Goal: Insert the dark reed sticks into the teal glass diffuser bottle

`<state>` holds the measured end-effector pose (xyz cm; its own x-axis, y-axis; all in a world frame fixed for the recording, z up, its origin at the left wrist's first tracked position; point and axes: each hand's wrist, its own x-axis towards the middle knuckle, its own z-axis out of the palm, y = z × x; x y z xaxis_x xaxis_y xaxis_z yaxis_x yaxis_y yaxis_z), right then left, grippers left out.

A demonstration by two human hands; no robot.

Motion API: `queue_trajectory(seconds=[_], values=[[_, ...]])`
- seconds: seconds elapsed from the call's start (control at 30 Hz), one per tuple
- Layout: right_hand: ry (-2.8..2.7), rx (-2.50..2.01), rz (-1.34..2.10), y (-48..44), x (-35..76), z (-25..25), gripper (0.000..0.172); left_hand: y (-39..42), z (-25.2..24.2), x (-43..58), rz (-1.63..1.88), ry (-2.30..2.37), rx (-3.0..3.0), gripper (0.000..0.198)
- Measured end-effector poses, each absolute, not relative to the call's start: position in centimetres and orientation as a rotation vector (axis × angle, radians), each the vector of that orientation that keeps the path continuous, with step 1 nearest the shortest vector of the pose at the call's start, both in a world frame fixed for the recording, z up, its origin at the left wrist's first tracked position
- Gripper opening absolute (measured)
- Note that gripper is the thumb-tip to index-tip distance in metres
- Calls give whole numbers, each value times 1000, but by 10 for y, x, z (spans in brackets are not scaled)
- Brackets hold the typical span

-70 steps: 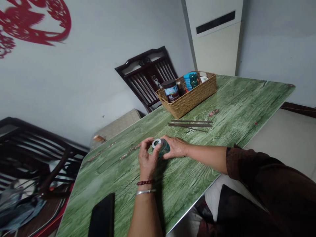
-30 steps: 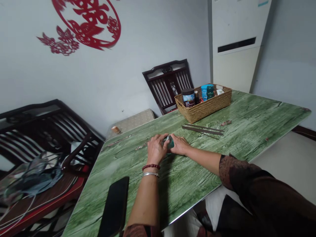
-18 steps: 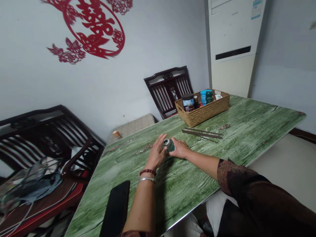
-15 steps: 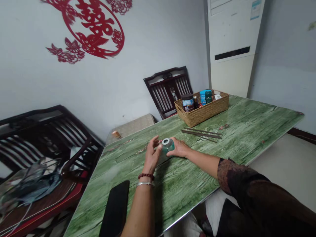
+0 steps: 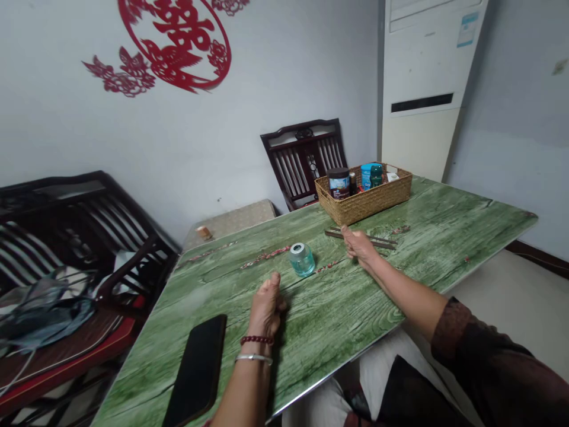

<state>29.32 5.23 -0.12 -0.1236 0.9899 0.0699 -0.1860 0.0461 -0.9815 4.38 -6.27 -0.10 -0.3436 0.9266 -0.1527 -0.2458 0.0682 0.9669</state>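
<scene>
A small round glass bottle [image 5: 302, 263] with a silver collar and light-blue liquid stands upright on the green table, touched by neither hand. My left hand [image 5: 265, 303] is just in front and left of it, fingers curled in and thumb up, with nothing seen in it. Beyond the bottle to the right, my right hand [image 5: 359, 246] lies over several thin dark sticks [image 5: 383, 241]. Its fingers are curled with the thumb pointing forward. The hand covers the middle of the sticks, so whether it grips one is hidden.
Behind the sticks sits a woven basket [image 5: 368, 202] holding a dark-lidded jar [image 5: 339, 185], a blue tin and small bottles. A black phone [image 5: 198, 367] lies on the table [image 5: 324, 320] to the left. Wooden chairs [image 5: 306, 155] stand at the back and left.
Both hands have let go of the bottle, which now stands free. My right hand has moved right to the sticks. My left hand has drawn back toward me and curled.
</scene>
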Motion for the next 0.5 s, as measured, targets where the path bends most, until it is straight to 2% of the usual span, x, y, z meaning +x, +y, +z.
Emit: queue_trajectory(seconds=[0.2,0.5], values=[[-1373,-1098,1334,36,274,-26,69,-58,-7,56,1528,1462,795,79],[-1590,-1295,1196,38,271,-20,56,-58,-10,54,1523,1486,868,75]])
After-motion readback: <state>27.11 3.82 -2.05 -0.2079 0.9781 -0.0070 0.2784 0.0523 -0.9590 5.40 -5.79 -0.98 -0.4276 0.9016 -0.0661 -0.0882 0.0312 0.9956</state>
